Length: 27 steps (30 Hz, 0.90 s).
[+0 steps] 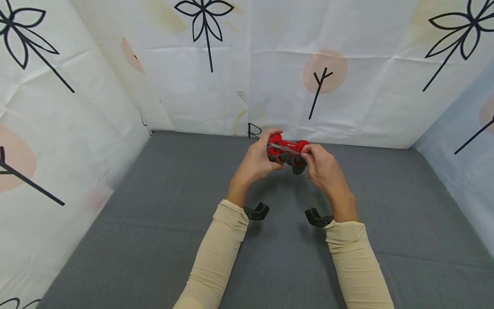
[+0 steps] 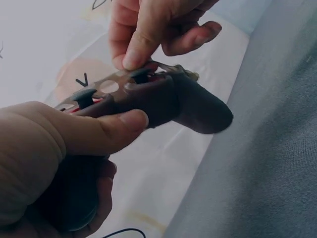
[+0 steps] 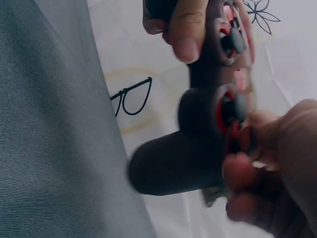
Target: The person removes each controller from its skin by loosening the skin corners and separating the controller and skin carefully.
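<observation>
Controller between both hands

My head cam's looking forward and down from higher up, taking in the grey table and patterned backdrop. Wrist cams are sitting way closer, tilted sideways, peering from either side, both catching the controller, my left hand and my right hand.

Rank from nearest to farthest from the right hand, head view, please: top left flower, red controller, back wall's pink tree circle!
1. Red controller, touching the right hand.
2. Pink tree circle, on the back wall.
3. Top left flower, left wall.
</observation>
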{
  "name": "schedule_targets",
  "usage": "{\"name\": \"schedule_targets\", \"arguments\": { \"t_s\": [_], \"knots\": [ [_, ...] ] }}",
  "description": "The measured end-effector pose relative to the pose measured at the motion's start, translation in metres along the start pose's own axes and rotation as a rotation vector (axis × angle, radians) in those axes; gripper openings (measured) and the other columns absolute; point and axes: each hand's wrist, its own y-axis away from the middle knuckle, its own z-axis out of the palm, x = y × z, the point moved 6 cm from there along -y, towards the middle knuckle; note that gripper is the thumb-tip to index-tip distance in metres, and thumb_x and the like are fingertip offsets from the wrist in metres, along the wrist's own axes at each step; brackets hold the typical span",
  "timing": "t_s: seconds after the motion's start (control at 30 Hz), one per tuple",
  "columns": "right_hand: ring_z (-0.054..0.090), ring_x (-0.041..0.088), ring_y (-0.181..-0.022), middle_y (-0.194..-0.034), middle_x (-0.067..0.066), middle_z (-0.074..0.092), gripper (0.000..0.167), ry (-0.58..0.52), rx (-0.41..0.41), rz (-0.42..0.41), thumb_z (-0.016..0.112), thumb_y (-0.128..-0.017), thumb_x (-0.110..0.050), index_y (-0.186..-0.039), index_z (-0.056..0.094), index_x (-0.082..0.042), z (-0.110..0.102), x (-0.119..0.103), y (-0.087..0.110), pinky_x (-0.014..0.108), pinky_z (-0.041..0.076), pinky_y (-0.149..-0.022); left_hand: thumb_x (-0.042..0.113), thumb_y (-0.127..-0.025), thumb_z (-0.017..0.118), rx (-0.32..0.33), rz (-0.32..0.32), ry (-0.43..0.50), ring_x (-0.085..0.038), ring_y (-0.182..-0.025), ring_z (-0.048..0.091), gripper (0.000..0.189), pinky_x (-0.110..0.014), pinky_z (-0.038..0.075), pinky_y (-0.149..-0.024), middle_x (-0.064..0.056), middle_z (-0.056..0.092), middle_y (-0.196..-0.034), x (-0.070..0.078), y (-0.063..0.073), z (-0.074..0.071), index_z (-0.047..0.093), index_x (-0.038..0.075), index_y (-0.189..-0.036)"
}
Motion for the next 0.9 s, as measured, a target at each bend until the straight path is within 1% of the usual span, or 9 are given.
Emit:
{"name": "schedule_targets", "arguments": {
  "t_s": [0.13, 0.2, 0.23, 0.3, 0.4, 0.5, 0.6, 0.73, 0.9],
  "knots": [
    [0.055, 0.028, -0.079, -0.108, 0.02, 0.06, 0.022, -0.033, -0.156, 0.096, 0.048, -0.108, -0.013, -0.12, 0.055, 0.005, 0.003, 0.005, 0.0, 0.039, 0.046, -0.071, 0.008, -0.079, 0.088, -0.016, -0.012, 0.003, -0.021, -0.11, 0.066, 0.095, -0.035, 0.059, -0.084, -0.005, 0.059, -0.137, -0.004, -0.001, 0.004, 0.034, 0.034, -0.153],
    [0.055, 0.027, -0.077, -0.108, 0.02, 0.059, 0.022, -0.071, -0.2, 0.12, 0.048, -0.108, -0.012, -0.121, 0.055, 0.004, 0.004, 0.006, 0.001, 0.037, 0.046, -0.068, 0.008, -0.079, 0.088, -0.018, -0.022, 0.016, -0.021, -0.111, 0.065, 0.095, -0.035, 0.059, -0.084, -0.005, 0.058, -0.138, -0.007, -0.002, 0.005, 0.034, 0.035, -0.153],
    [0.055, 0.026, -0.076, -0.108, 0.019, 0.059, 0.022, -0.082, -0.208, 0.118, 0.048, -0.108, -0.012, -0.121, 0.055, 0.004, 0.004, 0.006, 0.001, 0.036, 0.046, -0.068, 0.008, -0.079, 0.088, -0.022, -0.026, 0.026, -0.022, -0.112, 0.065, 0.095, -0.035, 0.058, -0.084, -0.005, 0.058, -0.139, -0.009, -0.002, 0.005, 0.034, 0.036, -0.153],
    [0.056, 0.024, -0.075, -0.108, 0.018, 0.058, 0.019, -0.112, -0.2, 0.106, 0.049, -0.107, -0.011, -0.119, 0.056, 0.003, 0.003, 0.007, 0.001, 0.034, 0.047, -0.067, 0.008, -0.079, 0.088, -0.024, -0.041, 0.046, -0.022, -0.114, 0.065, 0.095, -0.036, 0.058, -0.085, -0.004, 0.057, -0.14, -0.011, -0.002, 0.006, 0.034, 0.037, -0.152],
    [0.057, 0.023, -0.078, -0.106, 0.017, 0.058, 0.017, -0.126, -0.148, 0.038, 0.05, -0.107, -0.009, -0.116, 0.057, 0.004, 0.001, 0.006, 0.001, 0.033, 0.048, -0.069, 0.01, -0.078, 0.089, -0.025, -0.061, 0.074, -0.022, -0.117, 0.064, 0.096, -0.037, 0.058, -0.088, -0.003, 0.056, -0.142, -0.012, -0.002, 0.007, 0.034, 0.037, -0.152],
    [0.056, 0.021, -0.079, -0.101, 0.016, 0.058, 0.016, -0.145, -0.089, -0.025, 0.051, -0.106, -0.007, -0.115, 0.059, 0.004, -0.001, 0.001, 0.001, 0.031, 0.047, -0.07, 0.012, -0.077, 0.091, -0.006, -0.072, 0.091, -0.022, -0.118, 0.065, 0.098, -0.038, 0.058, -0.091, -0.003, 0.057, -0.141, -0.014, -0.001, 0.005, 0.034, 0.034, -0.153],
    [0.051, 0.019, -0.078, -0.097, 0.016, 0.057, 0.016, -0.161, -0.052, -0.032, 0.052, -0.106, -0.007, -0.114, 0.06, 0.004, -0.002, -0.002, 0.001, 0.03, 0.044, -0.07, 0.014, -0.077, 0.091, 0.012, -0.076, 0.09, -0.022, -0.118, 0.064, 0.098, -0.038, 0.058, -0.092, -0.004, 0.058, -0.139, -0.014, -0.001, 0.004, 0.033, 0.033, -0.153],
    [0.05, 0.02, -0.08, -0.1, 0.016, 0.059, 0.017, -0.193, -0.027, -0.016, 0.053, -0.105, -0.008, -0.113, 0.062, 0.004, -0.004, -0.007, 0.001, 0.027, 0.042, -0.072, 0.017, -0.077, 0.091, 0.027, -0.086, 0.076, -0.022, -0.119, 0.064, 0.098, -0.038, 0.057, -0.092, -0.004, 0.058, -0.139, -0.012, 0.0, 0.002, 0.031, 0.032, -0.152],
    [0.05, 0.019, -0.082, -0.102, 0.016, 0.062, 0.015, -0.176, -0.013, -0.051, 0.057, -0.103, -0.005, -0.112, 0.064, 0.004, -0.007, -0.011, 0.001, 0.027, 0.042, -0.074, 0.018, -0.076, 0.092, 0.041, -0.091, 0.052, -0.023, -0.117, 0.064, 0.098, -0.039, 0.057, -0.091, -0.006, 0.059, -0.137, -0.008, 0.001, -0.001, 0.031, 0.028, -0.153]
  ]
}}
